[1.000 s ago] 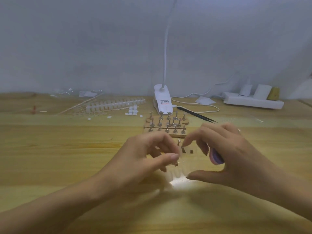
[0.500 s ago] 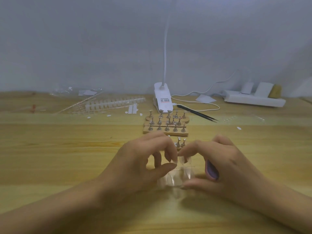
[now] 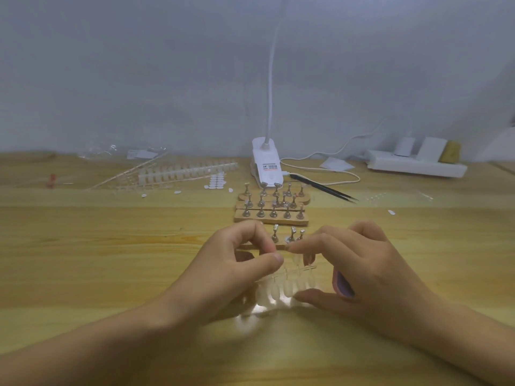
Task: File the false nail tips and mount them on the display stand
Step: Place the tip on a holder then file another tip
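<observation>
Both hands sit lower and closer together than a second ago, and the strip, then a blur, now shows plainly between them. It is a thin clear plastic runner with glossy, rounded, translucent tips hanging off it in a row. It is held low over the table, just in front of the nearest stand. The left hand pinches its left end between thumb and curled forefinger. The right hand holds a flat purple file tucked under its curled back fingers. Its forefinger tip meets the left forefinger above the strip, and its thumb lies under the tips. The other stands, tan wooden slabs with small metal pegs, lie close behind the knuckles. Smooth pale wood lies open to either side.
</observation>
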